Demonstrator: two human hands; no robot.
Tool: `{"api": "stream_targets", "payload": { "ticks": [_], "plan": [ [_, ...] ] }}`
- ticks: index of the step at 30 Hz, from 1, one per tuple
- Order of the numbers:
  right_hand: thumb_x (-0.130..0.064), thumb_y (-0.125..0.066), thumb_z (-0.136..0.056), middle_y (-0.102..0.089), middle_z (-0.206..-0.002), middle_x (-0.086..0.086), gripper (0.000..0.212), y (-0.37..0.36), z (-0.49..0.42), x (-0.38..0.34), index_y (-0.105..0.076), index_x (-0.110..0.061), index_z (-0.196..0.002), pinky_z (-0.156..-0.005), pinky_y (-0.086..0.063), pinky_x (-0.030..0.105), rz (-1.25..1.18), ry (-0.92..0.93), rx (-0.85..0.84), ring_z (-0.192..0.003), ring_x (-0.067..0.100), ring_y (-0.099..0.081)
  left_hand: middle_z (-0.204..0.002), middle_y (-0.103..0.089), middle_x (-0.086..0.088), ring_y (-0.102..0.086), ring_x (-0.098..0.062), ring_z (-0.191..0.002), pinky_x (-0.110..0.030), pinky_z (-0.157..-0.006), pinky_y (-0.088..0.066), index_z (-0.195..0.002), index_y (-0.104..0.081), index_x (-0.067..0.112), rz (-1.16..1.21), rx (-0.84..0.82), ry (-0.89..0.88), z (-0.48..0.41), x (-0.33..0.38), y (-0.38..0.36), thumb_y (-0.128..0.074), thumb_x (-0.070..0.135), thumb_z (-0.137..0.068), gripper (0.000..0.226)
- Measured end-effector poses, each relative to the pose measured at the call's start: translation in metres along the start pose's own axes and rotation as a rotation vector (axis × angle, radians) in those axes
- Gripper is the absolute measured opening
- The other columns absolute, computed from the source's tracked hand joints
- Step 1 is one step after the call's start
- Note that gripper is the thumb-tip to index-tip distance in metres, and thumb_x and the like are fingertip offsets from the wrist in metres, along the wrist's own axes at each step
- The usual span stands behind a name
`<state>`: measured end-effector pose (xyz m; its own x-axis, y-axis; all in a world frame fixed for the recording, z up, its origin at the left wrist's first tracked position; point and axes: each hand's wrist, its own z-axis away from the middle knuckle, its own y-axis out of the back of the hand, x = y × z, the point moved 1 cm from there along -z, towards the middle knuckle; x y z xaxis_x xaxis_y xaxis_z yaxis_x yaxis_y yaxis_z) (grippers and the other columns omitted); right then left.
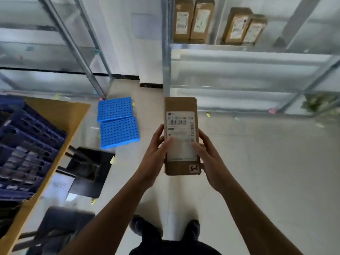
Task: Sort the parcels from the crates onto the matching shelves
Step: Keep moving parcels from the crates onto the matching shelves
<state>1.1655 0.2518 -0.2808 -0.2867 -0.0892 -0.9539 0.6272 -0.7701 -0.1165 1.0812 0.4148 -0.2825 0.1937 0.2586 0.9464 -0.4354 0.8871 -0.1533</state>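
A brown cardboard parcel [181, 107] with a white shipping label and a small handwritten sticker is held upright in front of me, above the floor. My left hand [156, 151] grips its left edge, thumb across the label. My right hand [207, 159] grips its right edge, thumb on the label too. A dark blue crate [27, 144] stands on a wooden table at the left. Ahead stands a metal shelf unit [239, 47] whose upper shelf carries several brown parcels [184, 21].
Two light blue perforated panels [117, 122] lie on the floor near a second metal rack [77, 43] at the left. A black stand [88, 170] sits beside the wooden table [60, 115]. My shoes show at the bottom. Pale tiled floor spreads to the right.
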Motion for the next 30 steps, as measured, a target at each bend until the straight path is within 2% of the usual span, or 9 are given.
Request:
{"api": "stream_targets", "payload": {
  "ticks": [5,8,11,14,16,19,23,26,30],
  "plan": [
    [-0.078,-0.065,-0.078,-0.069,-0.131,-0.004,0.084,0.098,0.057,0.005,-0.033,-0.051,-0.150,-0.101,-0.054,0.048,-0.026,0.016,0.139,-0.119,0.013,-0.068,-0.140,-0.060,-0.008,-0.062,-0.034,-0.126,-0.065,-0.094,-0.054,-0.152,-0.036,0.034,0.236,-0.060,0.005,0.001,-0.012,-0.108,-0.051,0.048,-0.099,0.056],
    [-0.081,-0.071,-0.073,-0.062,-0.138,-0.010,0.087,0.140,0.087,0.004,-0.035,-0.056,-0.148,-0.092,-0.060,0.034,-0.003,0.045,0.154,-0.123,0.011,-0.065,-0.141,-0.057,-0.013,-0.061,-0.038,-0.126,-0.064,-0.092,-0.055,-0.145,-0.043,0.035,0.255,-0.108,-0.048,0.008,-0.015,-0.172,-0.049,0.043,-0.102,0.045],
    [-0.059,-0.076,-0.084,-0.063,-0.135,-0.017,0.066,0.175,0.110,-0.011,-0.042,-0.061,-0.141,-0.087,-0.059,0.023,0.047,0.101,0.196,-0.123,0.008,-0.064,-0.146,-0.052,-0.010,-0.059,-0.031,-0.129,-0.059,-0.094,-0.057,-0.150,-0.037,0.039,0.209,-0.168,-0.038,0.011,-0.018,-0.223,-0.053,0.045,-0.098,0.054],
    [-0.029,-0.076,-0.093,-0.066,-0.122,-0.029,0.059,0.218,0.130,-0.025,-0.046,-0.058,-0.135,-0.084,-0.057,0.016,0.175,0.197,0.266,-0.114,0.001,-0.067,-0.158,-0.030,-0.002,-0.044,-0.019,-0.139,-0.047,-0.101,-0.054,-0.158,-0.024,0.036,-0.296,0.058,-0.169,0.002,-0.008,-0.248,-0.074,0.049,-0.085,0.089],
    [-0.027,-0.079,-0.092,-0.060,-0.133,-0.009,0.072,0.246,0.140,-0.028,-0.036,-0.041,-0.148,-0.087,-0.059,0.025,0.256,0.149,0.329,-0.114,0.011,-0.066,-0.156,-0.028,-0.005,-0.035,-0.018,-0.142,-0.041,-0.104,-0.049,-0.158,-0.029,0.026,-0.561,0.105,-0.502,-0.011,0.017,-0.256,-0.083,0.043,-0.083,0.094],
    [-0.026,-0.081,-0.090,-0.053,-0.133,0.008,0.084,0.276,0.151,-0.036,-0.026,-0.029,-0.153,-0.096,-0.059,0.041,0.353,0.077,0.261,-0.120,0.025,-0.061,-0.156,-0.039,-0.003,-0.032,-0.017,-0.147,-0.046,-0.115,-0.040,-0.152,-0.044,0.023,-1.034,-0.419,-0.860,-0.038,0.071,-0.276,-0.068,0.065,-0.081,0.086],
    [-0.051,-0.080,-0.075,-0.056,-0.139,0.002,0.092,0.299,0.151,-0.067,-0.029,-0.032,-0.150,-0.098,-0.060,0.039,0.443,0.031,0.015,-0.125,0.020,-0.061,-0.161,-0.033,0.019,-0.037,-0.007,-0.143,-0.042,-0.116,-0.038,-0.152,-0.028,0.055,-1.509,-0.958,-0.330,-0.058,0.111,-0.299,-0.065,0.084,-0.063,0.101],
    [-0.045,-0.078,-0.078,-0.062,-0.134,0.006,0.083,0.303,0.137,-0.087,-0.037,-0.024,-0.147,-0.092,-0.061,0.040,0.420,0.074,-0.071,-0.124,0.025,-0.064,-0.146,-0.055,0.016,-0.059,-0.006,-0.126,-0.035,-0.101,-0.054,-0.148,-0.029,0.057,-1.280,-1.182,-0.028,-0.062,0.109,-0.295,-0.070,0.065,-0.072,0.087],
    [-0.054,-0.075,-0.075,-0.050,-0.145,0.000,0.092,0.305,0.117,-0.099,-0.034,-0.039,-0.155,-0.101,-0.057,0.044,0.379,0.113,-0.002,-0.132,0.026,-0.057,-0.127,-0.067,0.009,-0.069,-0.016,-0.114,-0.038,-0.087,-0.062,-0.150,-0.035,0.051,-0.961,-1.111,0.022,-0.066,0.093,-0.273,-0.074,0.062,-0.070,0.089]
  ]
}}
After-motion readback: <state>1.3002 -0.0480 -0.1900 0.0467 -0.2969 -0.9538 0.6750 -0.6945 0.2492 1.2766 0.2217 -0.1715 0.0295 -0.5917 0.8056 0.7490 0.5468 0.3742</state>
